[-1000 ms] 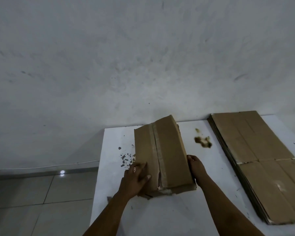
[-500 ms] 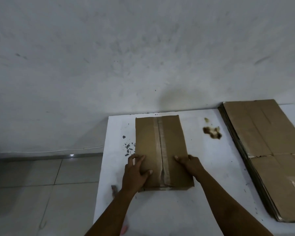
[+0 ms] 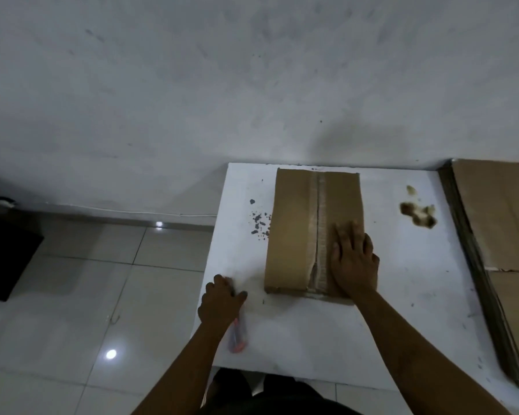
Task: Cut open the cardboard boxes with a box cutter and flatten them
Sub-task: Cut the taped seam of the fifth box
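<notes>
The cardboard box (image 3: 306,232) lies closed on the white table (image 3: 312,339), its taped seam still joined except for a short split at the near end, so nothing of its inside shows; its long axis runs from the person toward the wall (image 3: 252,85). The right hand (image 3: 354,262) presses flat on the box's near right part, fingers straight and spread – the left hand (image 3: 221,301) sits apart from the box, just left of its near corner, fingers curled over the orange box cutter (image 3: 237,339) (blurred), which points back toward the person. A stack of flattened boxes (image 3: 498,223) lies along the table's right edge; brown stains (image 3: 418,212) lie between it and the box.
</notes>
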The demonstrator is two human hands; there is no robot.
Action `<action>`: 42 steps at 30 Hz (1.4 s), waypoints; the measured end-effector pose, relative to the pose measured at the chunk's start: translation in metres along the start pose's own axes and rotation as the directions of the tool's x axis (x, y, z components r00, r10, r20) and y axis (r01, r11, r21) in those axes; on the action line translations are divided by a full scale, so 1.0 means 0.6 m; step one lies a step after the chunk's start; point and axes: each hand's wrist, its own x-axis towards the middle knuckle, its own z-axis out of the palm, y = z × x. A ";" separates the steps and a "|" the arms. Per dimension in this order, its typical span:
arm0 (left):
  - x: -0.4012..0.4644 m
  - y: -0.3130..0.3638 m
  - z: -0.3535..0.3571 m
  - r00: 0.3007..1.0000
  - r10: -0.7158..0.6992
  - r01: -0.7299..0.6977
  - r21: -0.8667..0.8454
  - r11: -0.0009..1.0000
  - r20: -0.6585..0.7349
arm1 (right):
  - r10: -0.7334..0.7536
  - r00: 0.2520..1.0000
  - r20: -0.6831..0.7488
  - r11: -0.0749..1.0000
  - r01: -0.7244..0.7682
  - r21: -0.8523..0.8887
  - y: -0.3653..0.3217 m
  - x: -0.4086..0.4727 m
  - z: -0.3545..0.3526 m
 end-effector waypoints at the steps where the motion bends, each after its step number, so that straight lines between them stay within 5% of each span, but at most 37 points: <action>1: -0.003 -0.011 0.005 0.996 -0.045 0.043 0.028 0.999 0.071 | -0.004 1.000 -0.006 1.000 0.004 0.003 0.000 -0.001 0.000; 4: -0.018 -0.020 0.022 0.983 -0.065 0.054 0.068 0.996 0.174 | -0.009 1.000 -0.012 1.000 0.009 0.014 0.001 0.000 0.001; 9: -0.034 -0.019 0.030 0.995 -0.049 0.044 0.061 0.997 0.081 | -0.004 1.000 -0.005 0.999 0.004 0.038 0.001 -0.002 -0.002; 21: -0.020 0.170 -0.097 0.995 0.081 -0.095 -0.433 0.897 -0.050 | -0.029 0.999 0.040 0.999 0.030 -0.013 0.000 0.034 -0.050; 30: 0.053 0.354 -0.074 0.923 0.380 -0.316 -0.453 0.834 0.056 | -0.064 0.995 0.071 0.989 0.073 -0.131 0.003 0.149 -0.084; 42: 0.155 0.415 -0.008 0.897 0.441 -0.413 -0.405 0.816 -0.026 | -0.195 0.973 0.125 0.980 0.198 -0.012 -0.006 0.264 -0.056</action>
